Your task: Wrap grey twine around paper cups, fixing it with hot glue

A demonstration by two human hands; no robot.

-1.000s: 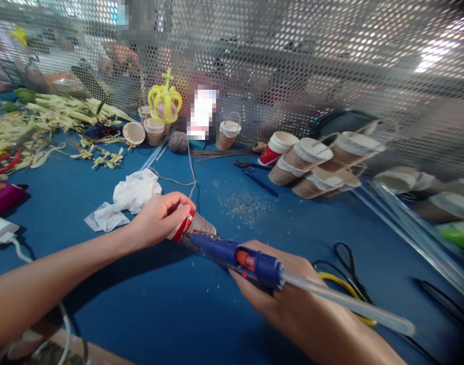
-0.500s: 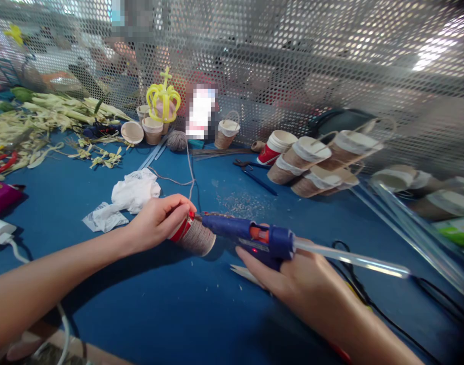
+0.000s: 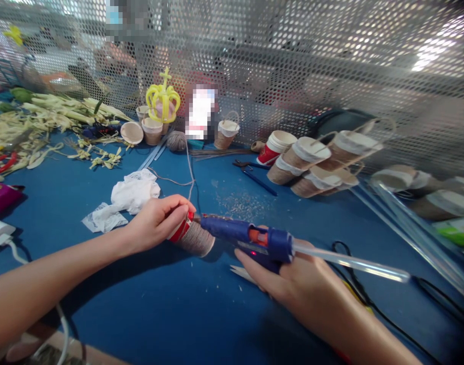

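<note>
Held a paper cup (image 3: 197,241) tilted on its side, low over the blue desk (image 3: 171,314), with grey-brown yarn (image 3: 199,237) wound around one end and a bare red band (image 3: 181,229) at the other. Had the left grip (image 3: 169,215) closed around the red end. Seemed light and thin-walled, apt to dent under a hard squeeze, probably less slippery where wound. Suited a gentle hold on the red end, away from the likely hot nozzle (image 3: 203,223). Had the right grip (image 3: 288,276) wrapped around a blue glue gun (image 3: 235,230), stiff-looking and probably heavier, with nozzle aimed just beside the band; could not tell if touching. Showed a grey yarn ball (image 3: 176,141) farther back, crumpled white material (image 3: 136,191) to the left, and yarn-covered cups (image 3: 310,180) back right.
</note>
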